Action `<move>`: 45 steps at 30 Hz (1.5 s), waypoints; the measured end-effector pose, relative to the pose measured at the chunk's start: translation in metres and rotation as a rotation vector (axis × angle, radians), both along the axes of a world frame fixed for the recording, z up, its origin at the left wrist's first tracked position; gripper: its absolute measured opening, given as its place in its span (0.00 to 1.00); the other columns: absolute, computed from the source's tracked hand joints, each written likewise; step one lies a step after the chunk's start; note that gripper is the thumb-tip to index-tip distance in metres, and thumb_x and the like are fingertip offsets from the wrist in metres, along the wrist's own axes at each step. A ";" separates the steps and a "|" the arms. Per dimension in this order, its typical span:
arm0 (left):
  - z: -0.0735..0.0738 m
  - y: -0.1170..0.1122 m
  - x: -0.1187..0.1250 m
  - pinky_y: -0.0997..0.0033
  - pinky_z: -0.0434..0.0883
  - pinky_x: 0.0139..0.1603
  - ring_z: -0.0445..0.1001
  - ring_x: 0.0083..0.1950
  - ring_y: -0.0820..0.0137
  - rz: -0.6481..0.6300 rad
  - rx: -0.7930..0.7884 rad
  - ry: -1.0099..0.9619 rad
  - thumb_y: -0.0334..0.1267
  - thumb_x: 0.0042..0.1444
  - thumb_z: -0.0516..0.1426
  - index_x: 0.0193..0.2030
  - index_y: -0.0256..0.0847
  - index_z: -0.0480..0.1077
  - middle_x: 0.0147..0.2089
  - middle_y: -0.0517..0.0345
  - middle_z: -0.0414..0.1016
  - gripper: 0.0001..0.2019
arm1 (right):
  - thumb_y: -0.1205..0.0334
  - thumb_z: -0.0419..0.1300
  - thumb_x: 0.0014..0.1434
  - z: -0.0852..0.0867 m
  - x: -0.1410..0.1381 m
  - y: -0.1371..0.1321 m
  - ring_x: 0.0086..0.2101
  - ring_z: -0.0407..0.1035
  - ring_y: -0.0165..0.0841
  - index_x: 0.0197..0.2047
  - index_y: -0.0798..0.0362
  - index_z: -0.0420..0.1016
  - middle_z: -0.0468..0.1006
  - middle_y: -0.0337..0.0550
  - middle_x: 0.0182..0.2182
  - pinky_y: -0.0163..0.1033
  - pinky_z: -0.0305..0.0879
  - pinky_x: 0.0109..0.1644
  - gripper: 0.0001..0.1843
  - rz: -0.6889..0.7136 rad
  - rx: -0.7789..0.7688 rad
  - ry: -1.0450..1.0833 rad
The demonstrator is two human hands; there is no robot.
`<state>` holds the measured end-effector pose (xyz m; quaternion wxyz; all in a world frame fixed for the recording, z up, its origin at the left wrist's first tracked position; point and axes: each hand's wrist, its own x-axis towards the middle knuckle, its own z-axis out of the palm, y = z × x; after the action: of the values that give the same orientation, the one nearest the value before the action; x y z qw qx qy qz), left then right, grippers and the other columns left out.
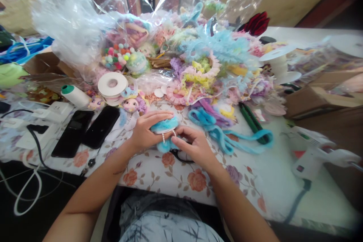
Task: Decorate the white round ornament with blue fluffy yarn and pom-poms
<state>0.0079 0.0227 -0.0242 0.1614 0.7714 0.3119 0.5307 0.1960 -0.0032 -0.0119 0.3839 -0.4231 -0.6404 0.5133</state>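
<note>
My left hand (pixel 148 130) is wrapped round a fluffy blue craft piece (pixel 164 124) with a pale band across it. Two short strands of white beads (pixel 163 138) hang from the piece. The fingers of my right hand (pixel 195 145) pinch at the right-hand bead strand. Below the right hand, the black handle of scissors (pixel 181 156) shows in part; the rest is hidden. To the right, blue fuzzy strips (pixel 224 140) lie in loops beside a purple one. The underside of the craft piece cannot be seen.
Two black phones (pixel 73 133) and white chargers (pixel 48 117) with cables lie left. A ribbon spool (pixel 112 84), thread cone (pixel 75 96) and heaped frilly trims (pixel 210 60) fill the back. A green cutter (pixel 252 121) and glue gun (pixel 314 147) are right, near a cardboard box (pixel 320 100).
</note>
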 end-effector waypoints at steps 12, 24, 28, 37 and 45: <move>0.000 -0.001 0.001 0.67 0.78 0.51 0.81 0.48 0.63 -0.038 -0.002 0.003 0.31 0.48 0.67 0.49 0.38 0.76 0.48 0.43 0.81 0.19 | 0.50 0.64 0.58 -0.005 0.001 0.001 0.26 0.60 0.29 0.27 0.53 0.73 0.69 0.37 0.23 0.34 0.57 0.29 0.16 -0.011 -0.096 0.102; -0.002 -0.003 0.003 0.65 0.78 0.50 0.81 0.47 0.62 -0.040 -0.081 0.017 0.34 0.49 0.67 0.49 0.40 0.77 0.48 0.44 0.81 0.18 | 0.48 0.67 0.52 -0.007 0.002 0.001 0.26 0.60 0.29 0.25 0.53 0.73 0.68 0.35 0.22 0.35 0.55 0.30 0.17 -0.028 -0.312 0.166; -0.002 -0.003 0.002 0.64 0.78 0.51 0.81 0.48 0.61 -0.040 -0.097 0.015 0.34 0.50 0.67 0.49 0.39 0.77 0.49 0.44 0.81 0.18 | 0.49 0.67 0.52 -0.007 0.002 0.001 0.26 0.60 0.28 0.24 0.53 0.72 0.68 0.35 0.22 0.34 0.56 0.31 0.17 -0.035 -0.292 0.160; -0.005 -0.002 0.001 0.64 0.77 0.52 0.80 0.49 0.61 -0.065 -0.122 0.008 0.34 0.49 0.67 0.49 0.39 0.77 0.50 0.43 0.80 0.18 | 0.49 0.67 0.53 -0.008 0.001 0.003 0.25 0.61 0.28 0.25 0.54 0.73 0.69 0.36 0.22 0.34 0.57 0.30 0.17 -0.036 -0.235 0.119; -0.003 -0.001 0.001 0.64 0.76 0.54 0.80 0.51 0.61 -0.020 -0.175 -0.022 0.37 0.48 0.68 0.49 0.39 0.76 0.50 0.46 0.81 0.19 | 0.46 0.61 0.58 0.001 0.004 0.003 0.27 0.62 0.30 0.27 0.53 0.75 0.70 0.37 0.23 0.35 0.60 0.33 0.18 -0.038 -0.167 0.085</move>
<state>0.0084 0.0214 -0.0276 0.2369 0.7516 0.3472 0.5083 0.2003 0.0001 -0.0105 0.3839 -0.4437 -0.5701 0.5751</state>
